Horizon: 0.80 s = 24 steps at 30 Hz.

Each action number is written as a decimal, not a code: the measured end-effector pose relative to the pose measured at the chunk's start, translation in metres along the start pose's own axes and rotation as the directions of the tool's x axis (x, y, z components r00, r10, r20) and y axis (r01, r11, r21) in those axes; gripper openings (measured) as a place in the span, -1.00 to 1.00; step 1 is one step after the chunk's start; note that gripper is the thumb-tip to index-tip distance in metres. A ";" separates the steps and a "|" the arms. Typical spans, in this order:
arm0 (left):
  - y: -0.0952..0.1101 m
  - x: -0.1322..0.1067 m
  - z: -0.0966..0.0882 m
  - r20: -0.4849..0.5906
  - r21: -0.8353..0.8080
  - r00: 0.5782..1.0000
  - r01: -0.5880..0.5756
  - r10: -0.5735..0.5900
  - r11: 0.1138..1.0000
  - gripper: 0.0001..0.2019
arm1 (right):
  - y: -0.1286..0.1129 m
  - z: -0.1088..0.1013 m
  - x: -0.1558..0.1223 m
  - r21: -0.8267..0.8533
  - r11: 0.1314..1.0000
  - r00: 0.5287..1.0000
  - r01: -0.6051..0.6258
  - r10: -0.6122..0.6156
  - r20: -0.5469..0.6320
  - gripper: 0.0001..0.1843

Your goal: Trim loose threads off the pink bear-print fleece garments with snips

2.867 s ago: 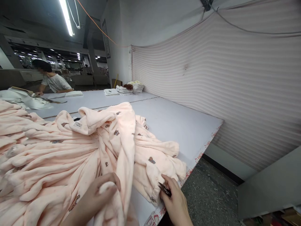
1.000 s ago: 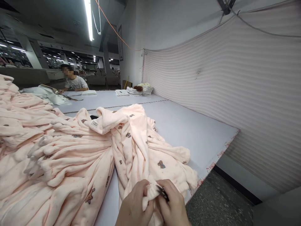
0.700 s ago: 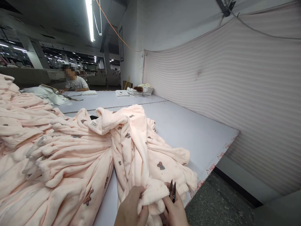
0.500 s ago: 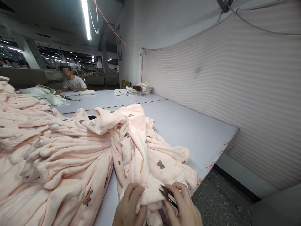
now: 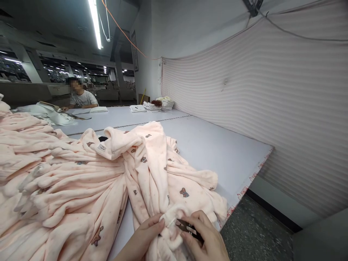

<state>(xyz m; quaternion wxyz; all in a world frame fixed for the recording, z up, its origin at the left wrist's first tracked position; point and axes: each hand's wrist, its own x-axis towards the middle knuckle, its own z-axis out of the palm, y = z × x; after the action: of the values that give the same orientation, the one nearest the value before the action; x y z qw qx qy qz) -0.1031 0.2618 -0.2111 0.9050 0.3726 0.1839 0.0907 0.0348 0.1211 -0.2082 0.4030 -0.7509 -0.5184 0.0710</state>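
Observation:
A heap of pale pink fleece garments (image 5: 70, 177) with small bear prints covers the near left of the white table (image 5: 214, 148). One garment's cuff lies at the table's front edge. My left hand (image 5: 144, 237) pinches that cuff's edge between thumb and fingers. My right hand (image 5: 206, 241) is closed on small black thread snips (image 5: 186, 227), whose tips point left at the pinched fabric, touching or nearly touching it.
A striped fabric wall (image 5: 272, 94) runs along the right. Stacks of folded white pieces (image 5: 159, 104) sit at the table's far end. Another person (image 5: 78, 97) sits at the far left behind white cloth (image 5: 49, 114). Dark floor (image 5: 252, 232) lies below the table's right edge.
My right hand has turned the snips from upright to pointing left at the cuff. My left hand has shifted its grip on the cuff edge. The view has drifted slightly.

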 end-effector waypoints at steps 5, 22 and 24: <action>0.005 -0.001 0.005 0.025 -0.088 1.000 0.008 -0.006 0.996 -0.78 | -0.003 0.004 0.004 -0.034 0.998 0.998 -0.052 0.051 -0.042 -0.75; 0.007 0.001 -0.010 0.050 -0.088 0.996 0.076 -0.071 0.993 -0.51 | -0.015 0.003 0.020 0.100 0.995 1.000 0.026 -0.027 0.004 -0.76; 0.008 0.001 -0.010 0.047 -0.082 0.996 0.075 -0.071 0.994 -0.52 | -0.016 0.002 0.022 0.108 0.994 1.000 0.020 -0.022 0.019 -0.76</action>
<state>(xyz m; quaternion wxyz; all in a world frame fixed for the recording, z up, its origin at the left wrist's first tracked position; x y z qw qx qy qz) -0.1067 0.2740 -0.2125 0.9264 0.3293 0.1736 0.0570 0.0325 0.1423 -0.1918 0.4385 -0.7216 -0.5258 0.1021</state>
